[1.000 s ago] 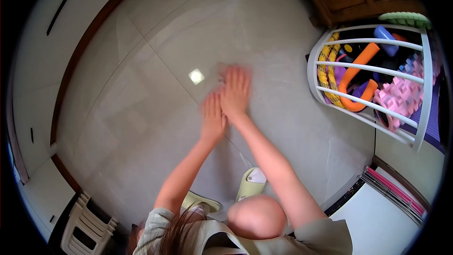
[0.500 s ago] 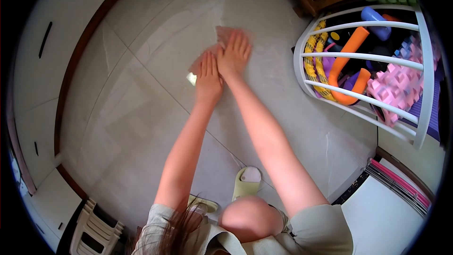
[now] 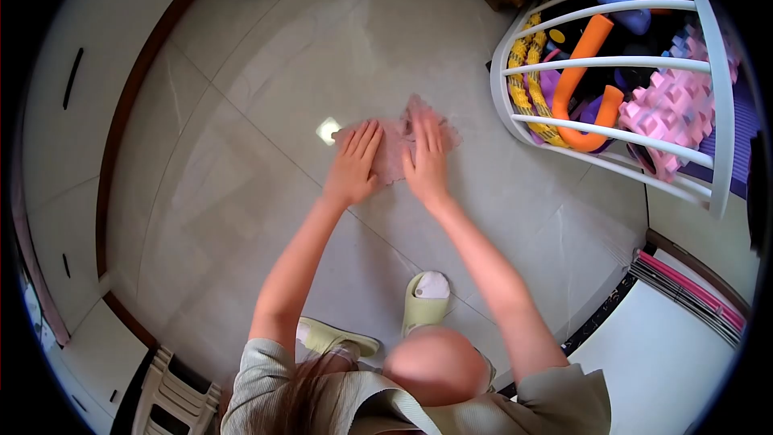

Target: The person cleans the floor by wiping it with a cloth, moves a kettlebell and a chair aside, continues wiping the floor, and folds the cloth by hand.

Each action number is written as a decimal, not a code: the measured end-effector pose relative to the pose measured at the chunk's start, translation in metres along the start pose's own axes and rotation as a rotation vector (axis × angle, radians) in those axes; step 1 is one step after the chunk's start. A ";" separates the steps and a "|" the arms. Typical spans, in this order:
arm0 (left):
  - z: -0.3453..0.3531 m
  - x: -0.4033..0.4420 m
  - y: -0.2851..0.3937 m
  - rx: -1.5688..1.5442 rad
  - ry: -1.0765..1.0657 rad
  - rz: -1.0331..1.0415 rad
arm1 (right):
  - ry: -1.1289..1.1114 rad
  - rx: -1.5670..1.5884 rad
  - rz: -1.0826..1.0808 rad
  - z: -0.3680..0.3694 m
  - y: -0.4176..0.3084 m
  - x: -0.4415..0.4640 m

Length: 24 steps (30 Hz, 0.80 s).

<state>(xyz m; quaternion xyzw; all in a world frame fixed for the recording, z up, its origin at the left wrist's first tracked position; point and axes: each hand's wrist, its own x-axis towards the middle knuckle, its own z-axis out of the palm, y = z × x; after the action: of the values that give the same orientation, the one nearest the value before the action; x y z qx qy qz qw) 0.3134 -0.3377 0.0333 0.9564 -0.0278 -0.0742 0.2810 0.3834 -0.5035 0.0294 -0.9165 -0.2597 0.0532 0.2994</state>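
Observation:
A thin pink cloth [image 3: 392, 153] lies on the tiled floor [image 3: 266, 193], partly bunched at its right end. My left hand [image 3: 353, 167] presses flat on the cloth's left part, fingers stretched out and pointing away from me. On the right part rests my right hand [image 3: 427, 165], also flat with the thumb apart from the fingers. Between the two hands a stretch of cloth shows. The parts under my palms are hidden. A bright spot of light [image 3: 328, 130] shines on the floor just left of the cloth.
A white-barred basket [image 3: 717, 80] of exercise gear, including an orange curved bar [image 3: 573, 84] and a pink foam roller [image 3: 668, 113], stands at right. White drawers [image 3: 60, 153] line the left. A beige stool [image 3: 173, 395] sits lower left. Green slippers [image 3: 425, 306] are on my feet.
Both hands have come nearer to me with the cloth and moved apart from each other. The cloth is now spread between them, its right end bunched.

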 end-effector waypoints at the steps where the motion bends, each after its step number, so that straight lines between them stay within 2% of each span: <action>1: -0.005 0.005 0.001 -0.020 -0.016 -0.007 | -0.113 -0.067 -0.162 -0.010 0.011 0.005; 3: 0.003 0.010 0.000 -0.040 0.048 -0.012 | -0.344 -0.198 -0.490 -0.024 0.031 0.022; 4: 0.009 0.013 -0.002 -0.050 0.076 -0.014 | -0.350 -0.264 -0.628 -0.020 0.040 0.033; 7: 0.019 0.026 -0.015 0.129 0.125 0.040 | -0.463 -0.251 -0.786 -0.016 0.058 0.060; 13: 0.014 0.045 -0.014 0.251 0.165 0.050 | -0.349 -0.323 -0.522 -0.019 0.052 0.067; 16: 0.029 0.023 -0.009 0.172 0.097 0.070 | -0.447 -0.178 -0.439 -0.018 0.044 0.027; 22: 0.055 -0.080 0.032 0.114 -0.135 0.141 | -0.617 -0.269 -0.461 -0.012 0.032 -0.098; 24: 0.057 -0.097 0.036 0.097 -0.123 0.165 | -0.560 -0.246 -0.459 -0.010 0.027 -0.120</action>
<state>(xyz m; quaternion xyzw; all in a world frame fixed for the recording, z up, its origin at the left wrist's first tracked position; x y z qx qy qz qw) 0.2085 -0.3889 0.0177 0.9569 -0.1271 -0.1082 0.2375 0.2950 -0.5879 0.0154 -0.8136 -0.5344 0.2017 0.1088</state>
